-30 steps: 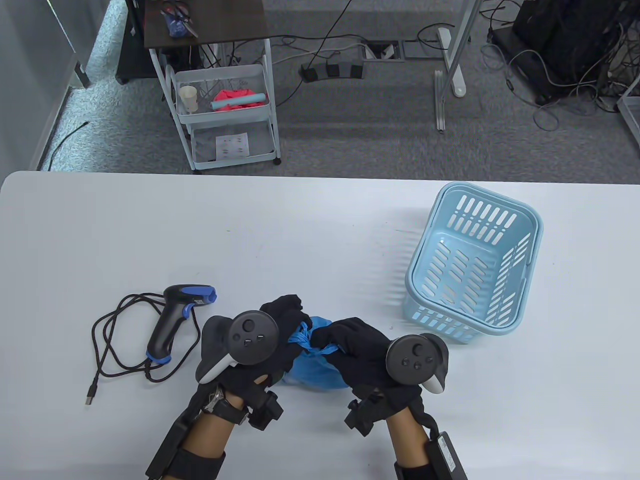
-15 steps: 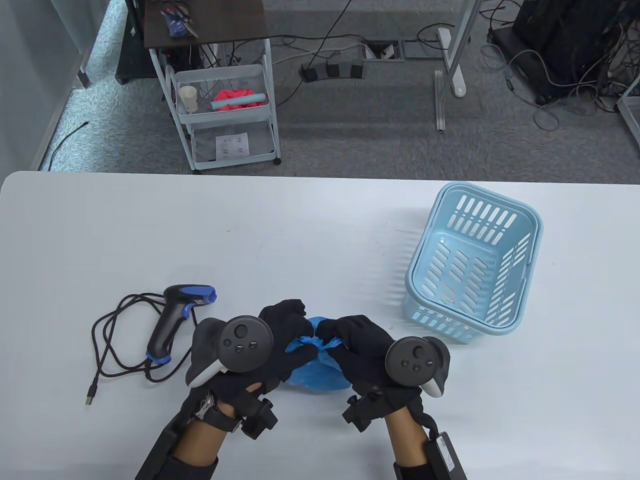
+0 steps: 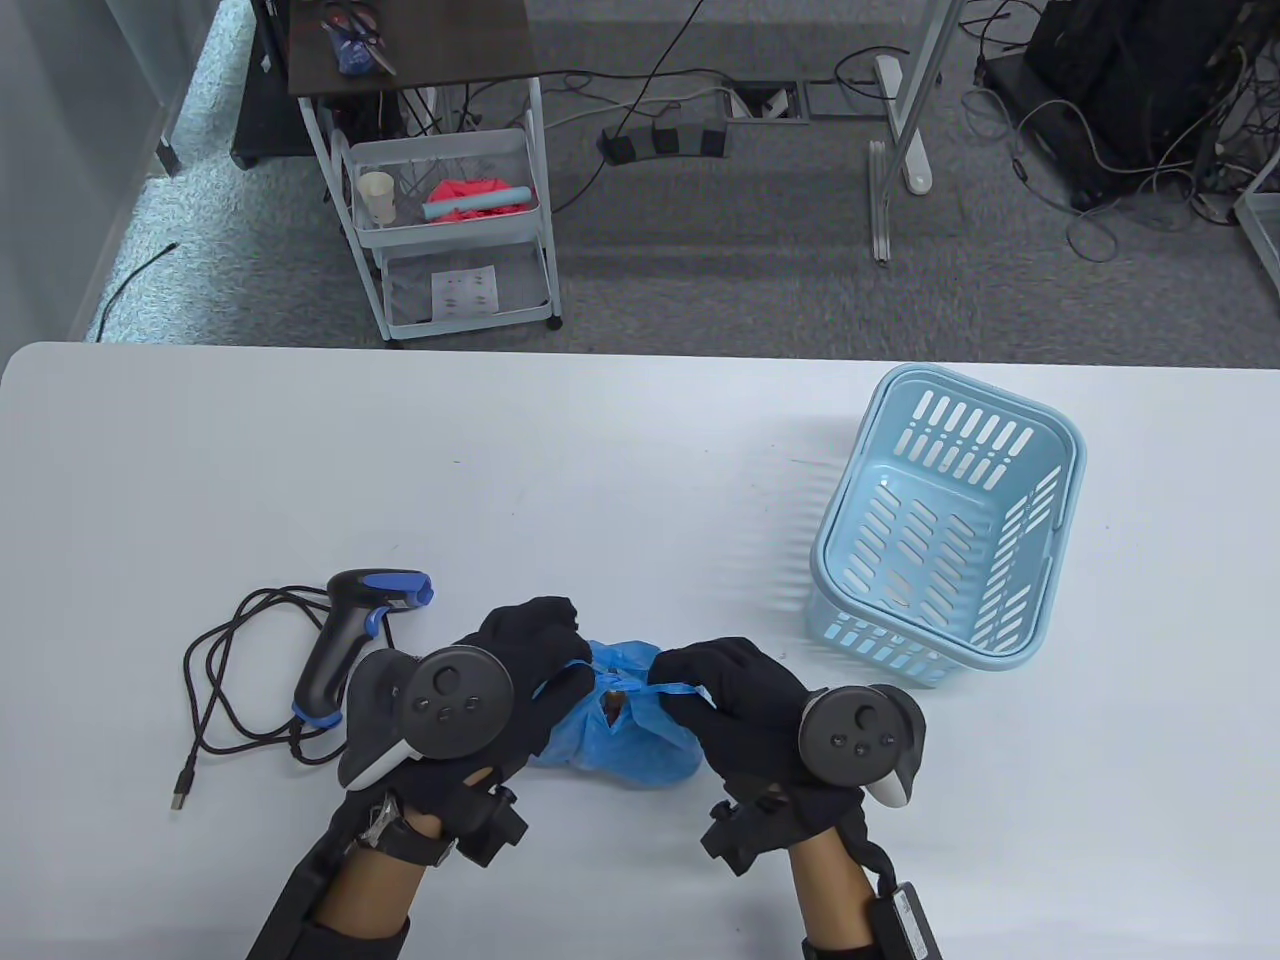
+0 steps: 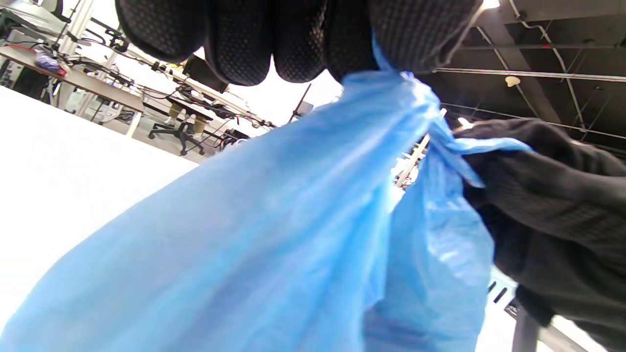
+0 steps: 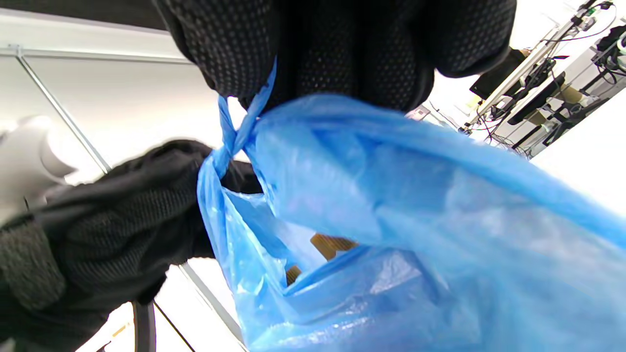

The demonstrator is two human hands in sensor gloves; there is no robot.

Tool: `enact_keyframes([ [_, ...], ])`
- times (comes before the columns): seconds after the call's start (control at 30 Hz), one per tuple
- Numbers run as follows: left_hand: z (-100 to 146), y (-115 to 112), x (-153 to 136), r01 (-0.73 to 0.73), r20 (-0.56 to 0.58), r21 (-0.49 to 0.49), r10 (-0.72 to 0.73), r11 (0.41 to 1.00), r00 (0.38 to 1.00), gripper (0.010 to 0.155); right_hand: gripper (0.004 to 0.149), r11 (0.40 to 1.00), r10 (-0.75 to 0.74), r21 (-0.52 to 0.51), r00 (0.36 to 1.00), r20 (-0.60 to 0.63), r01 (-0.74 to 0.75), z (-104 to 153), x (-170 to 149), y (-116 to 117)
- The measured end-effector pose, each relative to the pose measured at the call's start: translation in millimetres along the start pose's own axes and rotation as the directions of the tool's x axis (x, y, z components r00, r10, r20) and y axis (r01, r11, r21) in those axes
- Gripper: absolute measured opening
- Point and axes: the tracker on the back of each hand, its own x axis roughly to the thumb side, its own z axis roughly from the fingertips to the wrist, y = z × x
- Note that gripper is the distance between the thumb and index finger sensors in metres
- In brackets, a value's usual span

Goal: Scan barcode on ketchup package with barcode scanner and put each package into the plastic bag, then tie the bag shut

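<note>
- Your left hand (image 3: 520, 680) sits near the table's front edge, fingers curled, pinching a blue strip.
- Your right hand (image 3: 735, 695) is just beside it, fingers curled, pinching another strip.
- Both forearms enter over the front edge.

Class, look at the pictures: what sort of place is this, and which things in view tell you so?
Probably a lab or office workspace set up for recording: a white table, loose cables and a power strip on grey carpet, and a wheeled utility cart behind.
</note>
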Motion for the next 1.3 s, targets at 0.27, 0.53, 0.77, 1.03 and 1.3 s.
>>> enact_keyframes([
  [0.27, 3, -6, -32, -0.05, -0.065, 0.008, 0.05, 0.999, 0.997, 0.041, 0.036, 0.997, -0.055, -0.049, 0.996, -0.07, 0.052, 14, -19, -16],
  [0.53, 4, -15, -49, -0.009, -0.117, 0.009, 0.01, 1.0, 0.993, 0.041, 0.035, 0.993, -0.107, -0.066, 0.988, -0.114, 0.1, 23, -35, -18],
  [0.77, 5, -17, -59, 0.006, -0.139, 0.002, -0.005, 1.0, 0.99, 0.04, 0.035, 0.993, -0.11, -0.049, 0.983, -0.144, 0.104, 27, -43, -21],
  [1.03, 6, -22, -73, 0.012, -0.166, -0.009, -0.014, 1.0, 0.986, 0.04, 0.035, 0.994, -0.107, -0.04, 0.978, -0.179, 0.101, 30, -52, -21],
  [1.3, 7, -23, -82, -0.007, -0.179, -0.01, 0.005, 1.0, 0.984, 0.04, 0.035, 0.995, -0.1, -0.033, 0.975, -0.2, 0.095, 31, -54, -22],
])
